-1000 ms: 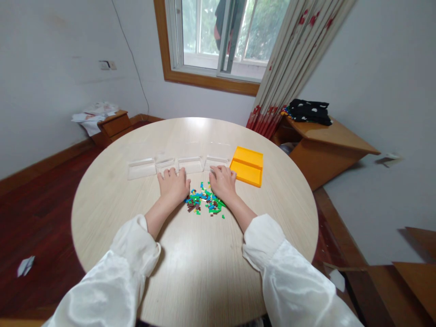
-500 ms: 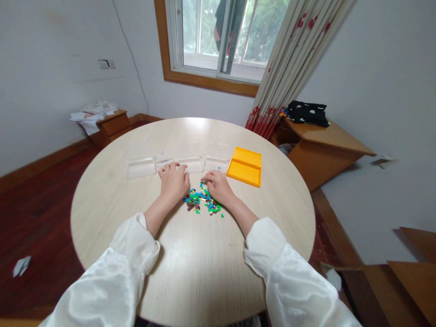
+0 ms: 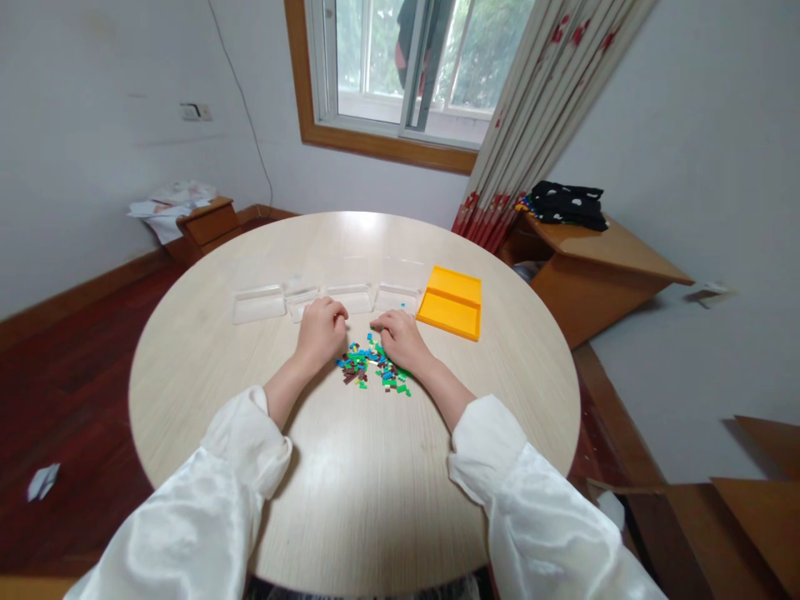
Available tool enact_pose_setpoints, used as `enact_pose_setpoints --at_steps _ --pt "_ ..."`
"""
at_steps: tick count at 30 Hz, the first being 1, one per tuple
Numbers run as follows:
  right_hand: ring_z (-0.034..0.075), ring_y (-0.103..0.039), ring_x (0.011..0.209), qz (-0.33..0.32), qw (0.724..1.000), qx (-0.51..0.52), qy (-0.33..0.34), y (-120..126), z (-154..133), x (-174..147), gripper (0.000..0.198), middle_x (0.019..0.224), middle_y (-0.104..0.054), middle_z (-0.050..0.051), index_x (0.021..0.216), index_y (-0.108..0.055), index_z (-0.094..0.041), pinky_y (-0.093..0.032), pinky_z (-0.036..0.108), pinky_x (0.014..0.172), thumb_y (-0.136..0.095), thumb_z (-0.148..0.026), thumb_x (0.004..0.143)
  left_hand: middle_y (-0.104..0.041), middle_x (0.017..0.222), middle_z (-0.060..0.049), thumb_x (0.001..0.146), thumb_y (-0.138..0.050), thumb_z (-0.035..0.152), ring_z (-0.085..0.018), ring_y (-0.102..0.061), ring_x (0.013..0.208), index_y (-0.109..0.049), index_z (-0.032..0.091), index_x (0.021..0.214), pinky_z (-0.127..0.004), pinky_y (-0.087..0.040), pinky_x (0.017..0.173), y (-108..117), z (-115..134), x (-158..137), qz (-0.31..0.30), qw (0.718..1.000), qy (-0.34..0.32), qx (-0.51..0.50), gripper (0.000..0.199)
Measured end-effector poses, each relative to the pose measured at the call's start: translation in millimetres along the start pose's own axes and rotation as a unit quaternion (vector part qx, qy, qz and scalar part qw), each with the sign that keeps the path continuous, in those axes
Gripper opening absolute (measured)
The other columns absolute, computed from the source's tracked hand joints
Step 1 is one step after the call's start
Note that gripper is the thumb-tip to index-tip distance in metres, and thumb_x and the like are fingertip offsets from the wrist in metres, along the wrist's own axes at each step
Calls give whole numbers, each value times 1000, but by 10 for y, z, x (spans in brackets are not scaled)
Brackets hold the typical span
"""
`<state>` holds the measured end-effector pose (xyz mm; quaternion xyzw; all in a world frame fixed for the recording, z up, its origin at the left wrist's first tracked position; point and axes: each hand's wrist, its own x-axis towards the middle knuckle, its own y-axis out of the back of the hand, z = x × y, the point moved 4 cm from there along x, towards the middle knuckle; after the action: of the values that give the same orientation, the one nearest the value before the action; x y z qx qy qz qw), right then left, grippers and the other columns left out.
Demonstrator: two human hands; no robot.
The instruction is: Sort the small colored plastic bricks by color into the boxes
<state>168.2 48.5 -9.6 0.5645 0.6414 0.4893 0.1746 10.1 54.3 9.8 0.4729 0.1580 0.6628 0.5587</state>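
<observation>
A loose pile of tiny building bricks (image 3: pixel 368 364) in green, blue, brown and other colours lies on the table. My left hand (image 3: pixel 322 333) hovers at the pile's upper left, by the clear boxes, its fingers loosely bent and slightly apart; nothing shows in it. At the upper right of the pile is my right hand (image 3: pixel 403 340), low over the bricks, index finger stretched leftward and the thumb below it. Its palm side is hidden. One small blue brick (image 3: pixel 403 305) sits in or by the rightmost clear box (image 3: pixel 397 297).
More open clear plastic boxes stand in a row beyond my hands, including a far-left box (image 3: pixel 258 306). Right of them lies an open yellow case (image 3: pixel 448 315). Everything rests on a round pale table (image 3: pixel 368 483). A wooden cabinet (image 3: pixel 593 283) stands beyond its right edge.
My left hand has drawn its spread fingers in and turned away from the second clear box. My right hand has barely shifted at the pile. A few bricks at its lower right have moved slightly.
</observation>
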Motion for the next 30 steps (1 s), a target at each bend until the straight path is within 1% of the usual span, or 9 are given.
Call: enact_pose_setpoints --at_steps 3,5,9,13,16,19,21,27,30 --pt "19 -55 99 6 1000 8 8 -2 -4 -3 35 97 -67 7 94 -71 -16 -37 34 88 -42 -2 78 -57 65 -4 68 -39 11 -18 -54 71 -55 19 58 -31 -42 70 48 -119 35 68 993 51 -78 21" --pt "19 -55 99 -4 1000 12 13 -20 4 -4 35 98 -67 7 92 -71 -16 -37 34 89 -42 -3 79 -56 63 -2 67 -38 12 -17 -54 68 -52 20 56 -30 -42 68 88 -193 53 113 984 80 -114 20" --pt "19 -55 99 -13 1000 14 15 -53 37 2 35 100 -67 6 92 -71 -18 -37 35 90 -43 -3 79 -55 61 -1 66 -37 11 -15 -54 67 -50 20 56 -27 -42 67 131 -286 75 154 972 115 -138 19" --pt "18 -56 97 -5 999 18 29 -49 34 4 35 96 -67 6 92 -71 -18 -38 34 89 -43 -3 79 -55 61 0 66 -37 11 -15 -54 66 -50 19 56 -27 -42 67 124 -295 83 155 970 118 -144 19" --pt "18 -56 97 4 997 39 68 -30 -25 -13 30 96 -66 5 92 -71 -19 -39 34 89 -47 -6 79 -55 59 0 65 -37 11 -15 -54 67 -50 20 54 -27 -43 67 110 -282 84 147 970 118 -154 18" --pt "17 -56 95 -3 992 61 111 -22 -98 -40 27 95 -66 5 92 -71 -19 -40 33 88 -51 -8 78 -55 58 -1 64 -38 11 -15 -55 66 -50 20 53 -27 -43 65 92 -285 83 139 968 128 -167 18" --pt "17 -56 93 -11 989 71 127 -19 -136 -54 25 93 -66 5 91 -72 -18 -41 32 87 -53 -9 77 -55 57 -1 64 -38 11 -15 -55 65 -51 20 54 -26 -42 64 83 -289 79 136 967 128 -172 18" --pt "17 -56 95 -50 988 68 132 -31 -182 -72 18 94 -66 4 88 -73 -21 -40 34 88 -60 -14 78 -56 58 -1 64 -38 12 -15 -54 64 -51 19 54 -27 -43 66 71 -276 72 131 969 112 -178 18" --pt "16 -56 94 -58 987 72 133 -51 -173 -69 16 93 -66 3 89 -73 -22 -40 34 89 -62 -15 78 -55 57 -1 64 -38 11 -15 -54 64 -51 19 54 -27 -42 66 76 -258 70 125 970 113 -173 18"
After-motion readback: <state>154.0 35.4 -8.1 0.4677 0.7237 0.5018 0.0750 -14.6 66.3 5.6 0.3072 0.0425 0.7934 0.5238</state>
